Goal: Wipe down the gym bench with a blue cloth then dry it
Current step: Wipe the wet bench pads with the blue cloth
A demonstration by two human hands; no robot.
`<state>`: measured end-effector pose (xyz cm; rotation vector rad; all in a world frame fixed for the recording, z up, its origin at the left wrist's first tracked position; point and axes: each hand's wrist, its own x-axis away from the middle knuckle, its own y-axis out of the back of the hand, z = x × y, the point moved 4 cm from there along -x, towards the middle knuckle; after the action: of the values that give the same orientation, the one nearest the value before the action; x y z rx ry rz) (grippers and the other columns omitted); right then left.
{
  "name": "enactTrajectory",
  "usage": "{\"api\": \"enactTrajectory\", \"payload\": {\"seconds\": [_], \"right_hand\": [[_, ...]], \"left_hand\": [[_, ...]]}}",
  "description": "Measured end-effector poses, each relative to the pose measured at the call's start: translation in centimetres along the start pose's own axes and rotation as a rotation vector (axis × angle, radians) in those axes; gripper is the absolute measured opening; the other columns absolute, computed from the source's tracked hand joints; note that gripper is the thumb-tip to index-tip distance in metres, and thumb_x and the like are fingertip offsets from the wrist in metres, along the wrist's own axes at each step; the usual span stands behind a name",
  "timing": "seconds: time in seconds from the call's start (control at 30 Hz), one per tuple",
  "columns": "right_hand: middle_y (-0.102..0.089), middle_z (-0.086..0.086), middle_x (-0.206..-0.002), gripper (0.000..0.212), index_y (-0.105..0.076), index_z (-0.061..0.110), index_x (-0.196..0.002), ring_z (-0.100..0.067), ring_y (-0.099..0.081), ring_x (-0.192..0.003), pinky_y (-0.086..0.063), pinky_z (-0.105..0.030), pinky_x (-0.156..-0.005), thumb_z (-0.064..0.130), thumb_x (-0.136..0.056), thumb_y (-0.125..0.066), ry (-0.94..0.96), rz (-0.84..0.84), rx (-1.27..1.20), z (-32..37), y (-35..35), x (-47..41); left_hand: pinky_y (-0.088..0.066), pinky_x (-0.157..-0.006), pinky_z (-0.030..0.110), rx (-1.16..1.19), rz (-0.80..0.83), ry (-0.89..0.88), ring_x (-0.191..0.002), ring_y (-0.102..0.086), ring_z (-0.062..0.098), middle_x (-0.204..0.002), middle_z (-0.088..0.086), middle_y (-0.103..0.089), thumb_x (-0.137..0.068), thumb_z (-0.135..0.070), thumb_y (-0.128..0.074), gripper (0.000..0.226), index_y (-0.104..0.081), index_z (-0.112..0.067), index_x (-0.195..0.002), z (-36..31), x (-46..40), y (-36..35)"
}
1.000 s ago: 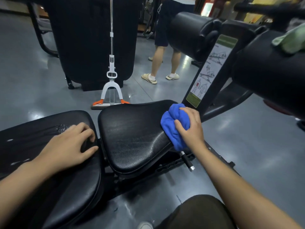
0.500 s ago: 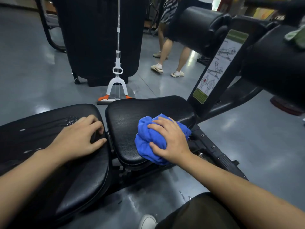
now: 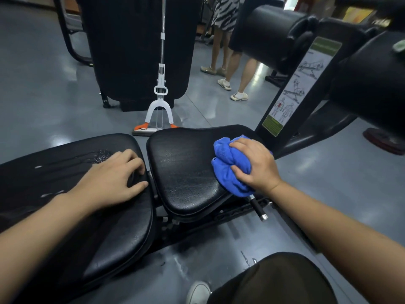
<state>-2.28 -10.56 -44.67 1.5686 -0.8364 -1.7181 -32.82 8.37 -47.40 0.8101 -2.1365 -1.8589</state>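
Right hand (image 3: 256,165) is closed around the bunched blue cloth (image 3: 230,165), pressing it onto the right edge of the black seat pad (image 3: 186,172). Left hand (image 3: 111,178) lies flat and empty, fingers spread, on the end of the longer back pad (image 3: 65,172), beside water droplets (image 3: 102,155). A mop (image 3: 158,106) stands on the floor behind.
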Motion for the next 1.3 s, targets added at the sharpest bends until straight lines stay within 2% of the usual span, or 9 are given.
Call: {"api": "enactTrajectory", "payload": {"seconds": [0.17, 0.3, 0.43, 0.57, 0.8, 0.87, 0.97, 1.1, 1.3], "right_hand": [[-0.055, -0.007, -0.139, 0.064, -0.056, 0.011, -0.135, -0.027, -0.048, -0.134, -0.031, -0.054, -0.114, 0.044, -0.081, -0.064, 0.011, 0.117, -0.07, 2.6, -0.8, 1.7], [-0.053, -0.008, -0.142, 0.077, -0.053, 0.013, -0.139, -0.028, -0.042, -0.14, -0.024, -0.048, -0.12, 0.057, -0.079, -0.069, 0.128, 0.198, -0.148, 7.6, -2.0, 2.4], [-0.056, -0.005, -0.137, 0.082, -0.055, 0.017, -0.137, -0.03, -0.047, -0.134, -0.03, -0.048, -0.116, 0.066, -0.074, -0.072, 0.245, 0.249, -0.063, 12.0, -3.5, 1.7], [-0.055, -0.005, -0.135, 0.078, -0.056, 0.018, -0.136, -0.03, -0.048, -0.13, -0.033, -0.046, -0.114, 0.06, -0.071, -0.071, 0.287, 0.3, -0.002, 15.1, -5.2, 0.6], [-0.053, 0.008, -0.13, 0.069, -0.053, 0.028, -0.13, -0.016, -0.047, -0.125, -0.033, -0.041, -0.111, 0.052, -0.066, -0.061, 0.113, 0.423, -0.036, 16.9, -7.8, -3.9], [-0.054, 0.011, -0.126, 0.064, -0.055, 0.029, -0.126, -0.014, -0.048, -0.122, -0.032, -0.039, -0.11, 0.046, -0.065, -0.065, 0.098, 0.447, -0.079, 16.7, -8.4, -5.5], [-0.056, 0.012, -0.123, 0.058, -0.057, 0.03, -0.121, -0.013, -0.049, -0.118, -0.029, -0.036, -0.109, 0.041, -0.066, -0.071, 0.088, 0.481, -0.099, 16.4, -9.3, -7.3], [-0.059, 0.01, -0.119, 0.056, -0.058, 0.03, -0.119, -0.015, -0.052, -0.112, -0.038, -0.039, -0.104, 0.046, -0.066, -0.062, 0.051, 0.499, -0.115, 15.6, -10.5, -9.4], [-0.061, 0.007, -0.116, 0.049, -0.059, 0.029, -0.121, -0.018, -0.054, -0.108, -0.042, -0.034, -0.094, 0.042, -0.074, -0.066, -0.033, 0.479, -0.093, 15.3, -11.4, -11.5]], "left_hand": [[-0.038, -0.068, 0.032, -0.023, 0.013, -0.019, -0.1, -0.043, 0.01, -0.107, -0.013, -0.042, -0.087, -0.06, -0.056, 0.03, -0.052, -0.033, -0.1, -0.2, -0.2, -0.1], [-0.047, -0.074, 0.036, 0.01, 0.036, -0.014, -0.104, -0.044, 0.012, -0.109, -0.013, -0.043, -0.086, -0.062, -0.056, 0.031, -0.051, -0.035, -0.101, 0.0, -0.1, 0.0], [-0.049, -0.078, 0.037, 0.008, 0.068, -0.002, -0.109, -0.044, 0.012, -0.114, -0.012, -0.043, -0.087, -0.062, -0.055, 0.033, -0.052, -0.035, -0.106, 0.1, 0.3, 0.3], [-0.048, -0.08, 0.037, 0.028, 0.073, 0.002, -0.112, -0.046, 0.014, -0.117, -0.01, -0.046, -0.088, -0.058, -0.057, 0.033, -0.054, -0.032, -0.11, 0.2, 0.5, 0.4], [-0.047, -0.083, 0.036, 0.045, 0.054, -0.001, -0.113, -0.047, 0.014, -0.118, -0.009, -0.048, -0.088, -0.043, -0.057, 0.028, -0.056, -0.029, -0.112, 0.4, 1.3, 0.9], [-0.046, -0.083, 0.035, 0.045, 0.041, -0.007, -0.113, -0.047, 0.015, -0.119, -0.008, -0.049, -0.089, -0.039, -0.058, 0.028, -0.057, -0.028, -0.114, 0.5, 1.4, 1.0], [-0.048, -0.086, 0.037, 0.034, 0.041, 0.004, -0.115, -0.047, 0.016, -0.122, -0.007, -0.049, -0.09, -0.043, -0.059, 0.037, -0.055, -0.026, -0.122, 0.8, 1.8, 1.0], [-0.048, -0.091, 0.038, 0.013, 0.042, 0.03, -0.119, -0.047, 0.017, -0.125, -0.006, -0.047, -0.091, -0.047, -0.059, 0.055, -0.046, -0.026, -0.139, 1.5, 2.2, 1.0], [-0.048, -0.093, 0.035, 0.001, 0.03, 0.033, -0.121, -0.045, 0.014, -0.128, -0.009, -0.044, -0.09, -0.049, -0.058, 0.057, -0.044, -0.029, -0.142, 2.8, 3.8, 1.2]]}}
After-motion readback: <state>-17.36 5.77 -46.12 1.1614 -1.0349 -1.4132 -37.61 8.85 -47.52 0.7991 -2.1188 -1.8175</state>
